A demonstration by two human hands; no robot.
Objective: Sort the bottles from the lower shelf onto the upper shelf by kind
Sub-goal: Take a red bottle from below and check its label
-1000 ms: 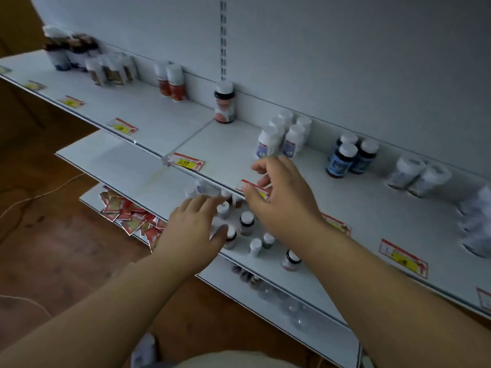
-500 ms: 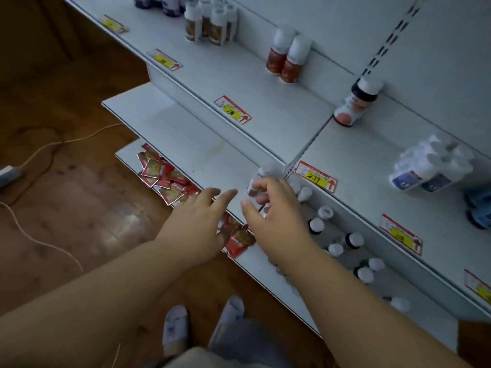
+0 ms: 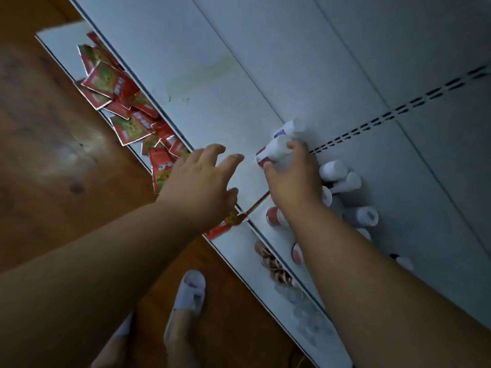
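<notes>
On the white lower shelf [image 3: 218,107], close against the back panel, the right hand [image 3: 295,179] has its fingers and thumb curled round a white bottle with a red and blue label [image 3: 273,152], which lies tilted with its base toward the left. Just behind it, touching, is a second white bottle [image 3: 289,127] of the same look. To the right of the hand several more white-capped bottles [image 3: 342,176] crowd together, some partly hidden beneath the wrist and forearm, and two red-bottomed bottles [image 3: 273,216] show along the shelf's front edge beside the arm. The left hand [image 3: 202,181] hovers near the shelf edge with fingers spread and relaxed, grasping nothing, well short of the gripped bottle. Below and left of it, on the bottom shelf [image 3: 61,41], lies a loose heap of red sachets [image 3: 122,102]; further right on that shelf are striped and clear wrapped items [image 3: 276,269], too blurred to name. Beneath is a wooden floor [image 3: 53,155] and the person's white slippers [image 3: 186,296].
</notes>
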